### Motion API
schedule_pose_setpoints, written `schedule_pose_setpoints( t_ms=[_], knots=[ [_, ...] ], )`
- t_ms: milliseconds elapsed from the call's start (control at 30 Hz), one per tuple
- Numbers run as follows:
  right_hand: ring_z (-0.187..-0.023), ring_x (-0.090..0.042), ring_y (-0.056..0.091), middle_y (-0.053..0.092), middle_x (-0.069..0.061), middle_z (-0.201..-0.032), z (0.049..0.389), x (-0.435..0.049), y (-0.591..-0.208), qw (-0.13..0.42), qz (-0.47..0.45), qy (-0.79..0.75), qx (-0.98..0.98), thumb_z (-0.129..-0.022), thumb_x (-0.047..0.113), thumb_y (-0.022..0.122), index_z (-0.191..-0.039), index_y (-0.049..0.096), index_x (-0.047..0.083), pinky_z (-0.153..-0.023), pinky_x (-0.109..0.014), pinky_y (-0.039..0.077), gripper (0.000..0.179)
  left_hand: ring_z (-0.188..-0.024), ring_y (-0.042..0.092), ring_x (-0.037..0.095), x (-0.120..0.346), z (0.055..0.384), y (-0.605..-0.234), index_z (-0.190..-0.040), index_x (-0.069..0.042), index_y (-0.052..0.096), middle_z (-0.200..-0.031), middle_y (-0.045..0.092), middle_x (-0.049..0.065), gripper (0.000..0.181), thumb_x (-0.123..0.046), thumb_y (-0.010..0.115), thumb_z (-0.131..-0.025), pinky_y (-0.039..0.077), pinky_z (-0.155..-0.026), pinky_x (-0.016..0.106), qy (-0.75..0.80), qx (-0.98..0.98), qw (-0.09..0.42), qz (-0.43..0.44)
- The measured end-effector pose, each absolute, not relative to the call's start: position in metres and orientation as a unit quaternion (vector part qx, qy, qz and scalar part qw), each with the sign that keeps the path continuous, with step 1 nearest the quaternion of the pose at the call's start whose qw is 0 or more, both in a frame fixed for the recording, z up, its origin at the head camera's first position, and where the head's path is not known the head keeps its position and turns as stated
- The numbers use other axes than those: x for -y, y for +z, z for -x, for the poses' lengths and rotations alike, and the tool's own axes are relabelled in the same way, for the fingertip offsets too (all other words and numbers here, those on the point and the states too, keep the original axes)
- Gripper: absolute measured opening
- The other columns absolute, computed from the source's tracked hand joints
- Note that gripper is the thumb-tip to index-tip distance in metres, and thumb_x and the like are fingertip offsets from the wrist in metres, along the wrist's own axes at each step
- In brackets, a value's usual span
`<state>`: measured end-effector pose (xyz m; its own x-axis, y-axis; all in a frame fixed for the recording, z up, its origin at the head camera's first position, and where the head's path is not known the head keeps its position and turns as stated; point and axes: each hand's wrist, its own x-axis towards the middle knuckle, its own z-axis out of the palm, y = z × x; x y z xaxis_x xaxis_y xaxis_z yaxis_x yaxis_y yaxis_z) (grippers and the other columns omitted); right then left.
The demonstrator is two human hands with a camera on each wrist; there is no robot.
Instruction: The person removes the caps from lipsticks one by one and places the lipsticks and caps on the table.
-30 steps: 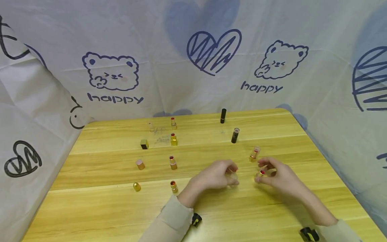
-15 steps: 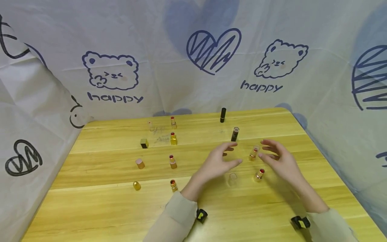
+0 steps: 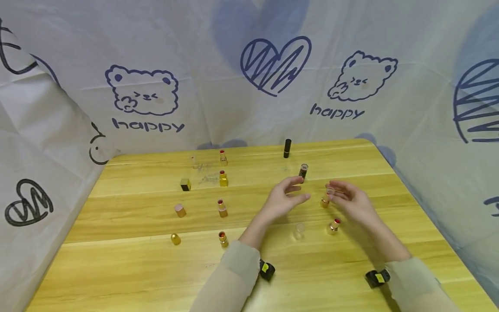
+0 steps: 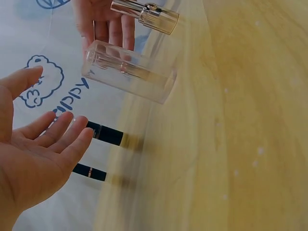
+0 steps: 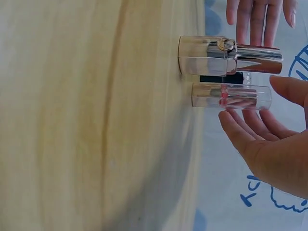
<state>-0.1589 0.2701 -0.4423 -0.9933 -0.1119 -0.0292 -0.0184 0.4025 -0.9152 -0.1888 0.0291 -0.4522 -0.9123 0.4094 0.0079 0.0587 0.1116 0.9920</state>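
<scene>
My right hand point(image 3: 352, 201) is around a lipstick with a clear cap point(image 3: 325, 202), thumb and fingers on either side of its upper part. In the right wrist view the capped lipstick point(image 5: 231, 96) stands between them, with small gaps apparent. My left hand point(image 3: 282, 199) is held over the table with fingers spread and holds nothing. Just beyond its fingertips stands a dark lipstick with a clear top point(image 3: 303, 172). Nearer me are an uncapped red lipstick in a clear base point(image 3: 333, 226) and a loose transparent cap point(image 3: 299, 231), both upright.
Uncapped lipsticks stand in a column left of centre, among them a gold one point(image 3: 223, 239). Their caps, such as the pink one point(image 3: 179, 210) and the black-and-gold one point(image 3: 185, 184), stand further left. A slim black lipstick point(image 3: 287, 148) is near the back edge, before a patterned cloth.
Both hands have left the uncapped lipstick and its transparent cap and moved away from me. The right hand has come in around the clear-capped lipstick; the left has opened out near the dark one.
</scene>
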Motion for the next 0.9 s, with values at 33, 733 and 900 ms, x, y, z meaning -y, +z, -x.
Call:
schedule_pose_setpoints(
  t_ms=[33,733,900],
  knots=[
    [-0.136,-0.04,0.053,0.053,-0.028,-0.148,0.16,-0.27,-0.443,0.046,0.035,-0.544,-0.837,-0.105,0.011,0.062,-0.152,0.044,-0.006,-0.093,-0.008,0.049,0.054,-0.138,0.054,0.024,-0.03,0.19,-0.453,-0.154,-0.011,0.049,-0.152,0.055,0.0,0.065,-0.026,0.076,-0.097,0.052,-0.108,0.041,0.649,-0.732,0.139,-0.155],
    [-0.118,-0.013,0.064,0.062,-0.02,-0.142,0.17,-0.27,-0.449,0.077,0.046,-0.536,-0.839,-0.106,0.026,0.064,-0.148,0.052,-0.002,-0.091,-0.017,0.054,0.052,-0.14,0.053,0.031,-0.031,0.204,-0.464,-0.156,-0.01,0.046,-0.153,0.055,0.005,0.067,-0.021,0.076,-0.097,0.053,-0.107,0.04,0.672,-0.709,0.156,-0.143],
    [-0.113,-0.004,0.065,0.057,-0.027,-0.145,0.176,-0.266,-0.444,0.084,0.059,-0.592,-0.799,-0.107,0.022,0.061,-0.151,0.044,-0.005,-0.102,-0.032,0.056,0.054,-0.14,0.052,0.032,-0.033,0.205,-0.461,-0.157,-0.009,0.045,-0.154,0.054,0.006,0.066,-0.017,0.075,-0.098,0.054,-0.106,0.041,0.671,-0.71,0.153,-0.148]
  ],
)
